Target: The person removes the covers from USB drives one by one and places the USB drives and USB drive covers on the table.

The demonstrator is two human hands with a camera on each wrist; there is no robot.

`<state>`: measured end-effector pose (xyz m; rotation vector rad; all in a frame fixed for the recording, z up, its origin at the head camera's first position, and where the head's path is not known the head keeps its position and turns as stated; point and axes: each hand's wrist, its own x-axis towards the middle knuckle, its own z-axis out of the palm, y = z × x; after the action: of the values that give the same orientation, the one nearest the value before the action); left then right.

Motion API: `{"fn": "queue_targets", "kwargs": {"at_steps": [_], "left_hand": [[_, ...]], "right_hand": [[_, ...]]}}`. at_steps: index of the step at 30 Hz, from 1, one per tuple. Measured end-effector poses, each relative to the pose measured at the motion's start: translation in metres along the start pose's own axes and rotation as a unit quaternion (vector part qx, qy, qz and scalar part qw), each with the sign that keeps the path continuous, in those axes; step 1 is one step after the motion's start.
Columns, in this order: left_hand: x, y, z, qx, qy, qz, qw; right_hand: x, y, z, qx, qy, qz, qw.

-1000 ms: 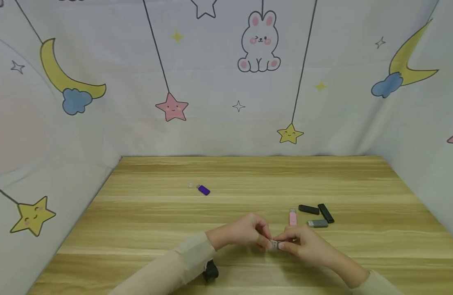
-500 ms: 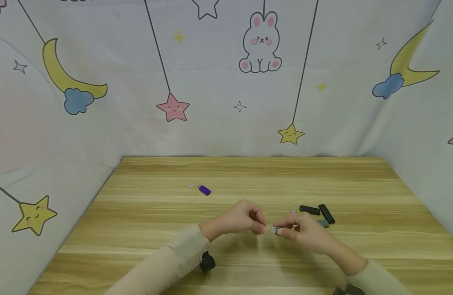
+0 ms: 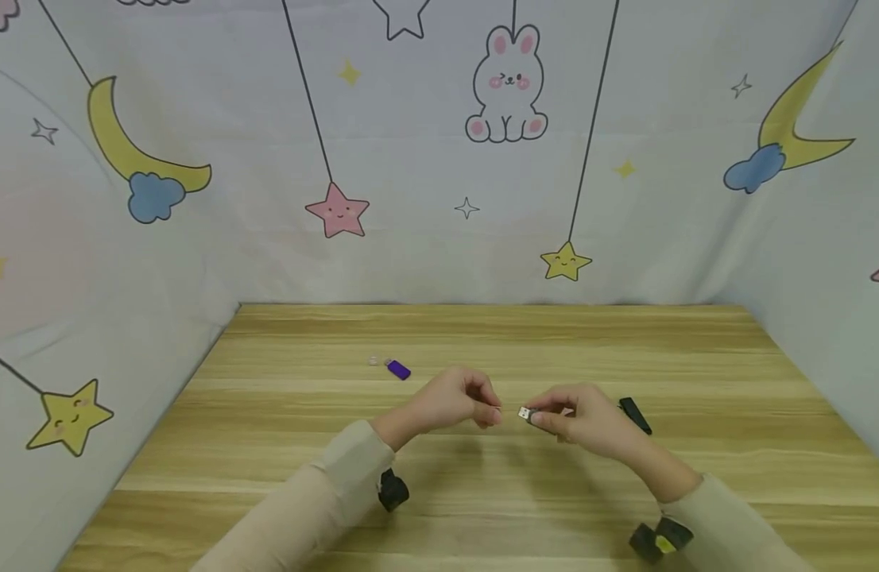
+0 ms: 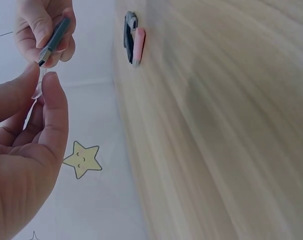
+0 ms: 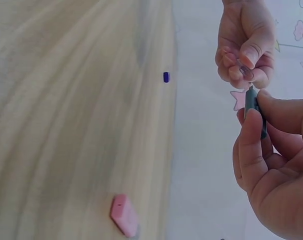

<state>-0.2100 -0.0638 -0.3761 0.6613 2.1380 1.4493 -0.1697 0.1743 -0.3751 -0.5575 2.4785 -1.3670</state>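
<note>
My right hand [image 3: 590, 419] pinches a dark grey-green USB stick [image 4: 56, 36] between thumb and fingers, its bare metal plug [image 3: 525, 413] pointing left. Facing it across a small gap, my left hand [image 3: 450, 401] holds a small clear plastic cap [image 4: 39, 87] between thumb and index fingertip. That cap is mostly covered by fingers in the head view. Both hands are above the wooden table. A pink USB stick [image 5: 124, 216] lies on the table below the right hand, which hides it in the head view.
Farther back on the left lie a purple USB stick [image 3: 399, 369] and a clear cap [image 3: 373, 361]. A black stick [image 3: 636, 415] lies right of the right hand, with other dark sticks hidden behind that hand. A patterned cloth [image 3: 425, 262] backs the wooden table [image 3: 325, 334].
Both hands have moved farther back over the table. The clear cap in my left hand has come away from the USB stick's plug, and the gap between the hands has widened.
</note>
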Motion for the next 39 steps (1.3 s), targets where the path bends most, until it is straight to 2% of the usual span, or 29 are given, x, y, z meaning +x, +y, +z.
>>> {"fn": "queue_targets", "kwargs": {"at_steps": [6, 13, 18, 25, 32, 39], "left_hand": [[0.002, 0.002, -0.014, 0.002, 0.015, 0.000, 0.9999], [0.005, 0.002, -0.030, 0.005, 0.048, -0.007, 0.9988], [0.011, 0.000, -0.043, -0.009, 0.072, -0.014, 0.9973], [0.016, -0.005, -0.056, -0.012, 0.103, -0.011, 0.9946], [0.019, -0.010, -0.068, -0.023, 0.135, -0.010, 0.9906], [0.022, -0.019, -0.078, -0.017, 0.167, -0.018, 0.9857]], "right_hand": [[0.011, -0.006, -0.005, 0.004, -0.002, 0.003, 1.0000], [0.032, -0.011, -0.006, -0.020, 0.025, -0.016, 0.9993], [0.045, -0.014, -0.006, -0.003, 0.033, -0.011, 0.9994], [0.066, -0.015, -0.002, -0.009, 0.042, 0.005, 0.9991], [0.090, -0.018, 0.003, 0.023, 0.049, 0.004, 0.9985], [0.112, -0.017, 0.013, 0.059, 0.063, 0.038, 0.9955]]}}
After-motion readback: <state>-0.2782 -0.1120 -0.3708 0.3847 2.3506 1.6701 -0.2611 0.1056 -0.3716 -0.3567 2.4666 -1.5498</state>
